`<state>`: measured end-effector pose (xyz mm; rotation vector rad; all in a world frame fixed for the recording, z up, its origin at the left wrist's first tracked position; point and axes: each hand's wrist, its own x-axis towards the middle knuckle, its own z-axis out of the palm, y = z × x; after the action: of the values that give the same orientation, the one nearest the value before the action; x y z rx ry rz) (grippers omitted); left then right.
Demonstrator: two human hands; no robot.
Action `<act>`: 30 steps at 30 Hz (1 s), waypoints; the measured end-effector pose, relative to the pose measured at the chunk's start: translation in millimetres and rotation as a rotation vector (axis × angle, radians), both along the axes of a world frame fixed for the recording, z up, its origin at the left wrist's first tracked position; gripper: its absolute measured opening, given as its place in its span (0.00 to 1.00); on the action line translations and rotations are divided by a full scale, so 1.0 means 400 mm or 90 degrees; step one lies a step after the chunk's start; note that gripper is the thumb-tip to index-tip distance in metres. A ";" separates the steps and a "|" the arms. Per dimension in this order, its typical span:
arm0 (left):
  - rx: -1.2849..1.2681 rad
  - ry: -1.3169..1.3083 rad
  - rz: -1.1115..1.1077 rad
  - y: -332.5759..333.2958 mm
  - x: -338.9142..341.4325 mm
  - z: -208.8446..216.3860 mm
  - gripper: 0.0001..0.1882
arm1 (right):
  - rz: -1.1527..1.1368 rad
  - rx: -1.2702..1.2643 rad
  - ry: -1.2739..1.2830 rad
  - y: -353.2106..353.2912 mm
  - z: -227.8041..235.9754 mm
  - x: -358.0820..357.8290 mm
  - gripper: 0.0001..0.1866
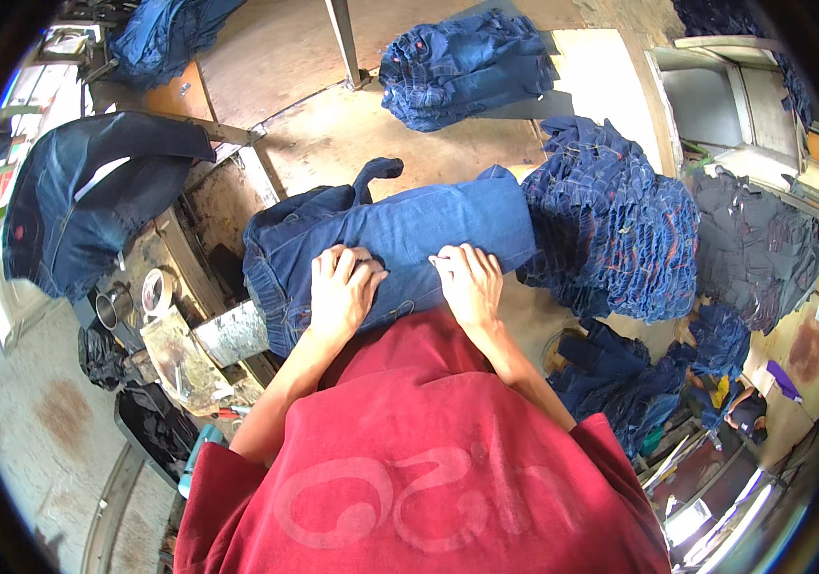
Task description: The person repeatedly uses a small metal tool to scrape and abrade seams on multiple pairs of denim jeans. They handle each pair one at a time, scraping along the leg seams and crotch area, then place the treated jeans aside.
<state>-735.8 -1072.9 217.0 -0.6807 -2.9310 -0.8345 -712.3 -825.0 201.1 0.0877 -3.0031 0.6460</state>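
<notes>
A pair of blue denim trousers (409,239) lies sideways right in front of me, its gathered waistband at the left and a leg reaching right. My left hand (341,289) is closed on the cloth near the waistband end, fingers curled together. Closer to the leg's right end, my right hand (472,287) also grips the denim, with thumb and fingers drawn in. Under the trousers' far side, a darker fold of denim sticks up. The fingertips' exact hold on the cloth is partly hidden.
Stacked denim garments (620,225) stand close on the right, with dark grey ones (759,249) beyond. Another denim pile (467,67) sits at the far side. Dark jeans (94,201) hang at the left, above a tape roll (158,292) and a metal cup (109,308).
</notes>
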 end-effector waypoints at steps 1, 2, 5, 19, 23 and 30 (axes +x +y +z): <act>-0.027 0.002 -0.002 0.000 0.007 -0.016 0.11 | 0.012 0.018 -0.010 0.006 0.001 0.000 0.10; -0.059 0.006 -0.010 -0.001 0.010 -0.027 0.11 | 0.017 0.027 -0.004 0.016 0.005 -0.001 0.10; -0.032 0.019 -0.002 -0.005 0.015 -0.025 0.12 | -0.038 0.021 -0.018 0.046 0.030 -0.004 0.09; -0.057 0.081 0.062 0.024 0.056 0.032 0.14 | -0.253 -0.630 -0.627 -0.034 0.052 -0.090 0.19; -0.053 0.075 0.073 0.014 0.050 0.034 0.13 | -0.387 -0.802 -0.588 -0.034 0.051 -0.058 0.16; 0.103 -0.038 0.128 0.048 0.044 0.087 0.11 | -0.227 -0.858 -0.620 0.065 0.064 -0.061 0.13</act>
<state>-718.3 -1053.8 251.8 -0.3494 -2.8770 -1.0703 -736.8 -798.9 226.8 -1.0083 -2.2113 2.9874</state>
